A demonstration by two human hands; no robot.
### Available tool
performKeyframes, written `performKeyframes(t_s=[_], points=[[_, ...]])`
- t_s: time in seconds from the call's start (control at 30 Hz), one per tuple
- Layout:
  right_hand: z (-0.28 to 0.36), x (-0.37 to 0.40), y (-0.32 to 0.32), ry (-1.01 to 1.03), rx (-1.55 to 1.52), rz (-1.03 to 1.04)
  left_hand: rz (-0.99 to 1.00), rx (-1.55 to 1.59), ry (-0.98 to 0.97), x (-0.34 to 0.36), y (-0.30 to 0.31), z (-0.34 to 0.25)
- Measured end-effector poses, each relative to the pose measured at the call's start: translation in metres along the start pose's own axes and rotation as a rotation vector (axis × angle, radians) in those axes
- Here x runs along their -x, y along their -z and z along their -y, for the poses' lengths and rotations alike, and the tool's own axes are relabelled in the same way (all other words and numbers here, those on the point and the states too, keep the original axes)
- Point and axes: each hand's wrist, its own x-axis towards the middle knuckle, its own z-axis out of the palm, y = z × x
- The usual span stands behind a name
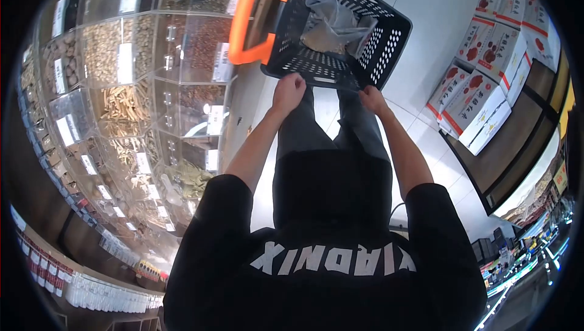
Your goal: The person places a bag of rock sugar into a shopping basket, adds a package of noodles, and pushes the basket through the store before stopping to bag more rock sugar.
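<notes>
Both hands are at the near rim of a black perforated basket, in front of my legs. My left hand is closed on the rim near its left corner. At the right part of the same rim, my right hand is closed too, its fingertips partly hidden. An orange handle sticks out from the basket's left side. Inside the basket lies a clear plastic bag with something tan in it.
Clear bins of dried goods with white price tags fill the left side. White and red printed boxes are stacked on a dark wooden stand at the right. Pale floor tiles show between them.
</notes>
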Motion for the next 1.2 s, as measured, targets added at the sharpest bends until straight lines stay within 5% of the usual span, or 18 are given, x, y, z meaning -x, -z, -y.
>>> performKeyframes(t_s=[0.13,0.23,0.4,0.6,0.77,0.93,1.07,1.2], points=[[-0.003,-0.026,0.019,0.131,0.106,0.008,-0.059,0.055,0.107,-0.043,-0.043,-0.014],[0.007,-0.051,0.039,0.094,0.021,0.035,0.083,0.063,0.208,-0.075,-0.068,-0.018],[-0.021,-0.129,0.041,0.106,0.079,0.068,0.166,-0.042,0.210,-0.146,-0.118,0.008],[-0.009,-0.211,0.040,0.154,0.252,-0.105,-0.054,-0.205,0.114,-0.236,-0.157,0.042],[-0.009,-0.281,0.030,0.192,0.362,-0.144,0.062,-0.224,0.081,-0.289,-0.168,0.049],[-0.017,-0.307,0.020,0.063,0.377,0.102,0.274,-0.165,0.221,-0.290,-0.178,0.062],[-0.042,-0.287,-0.003,0.086,0.371,0.105,0.224,-0.209,0.186,-0.250,-0.183,0.073],[-0.054,-0.246,-0.016,0.328,0.349,0.147,0.241,-0.272,0.140,-0.206,-0.164,0.068]])
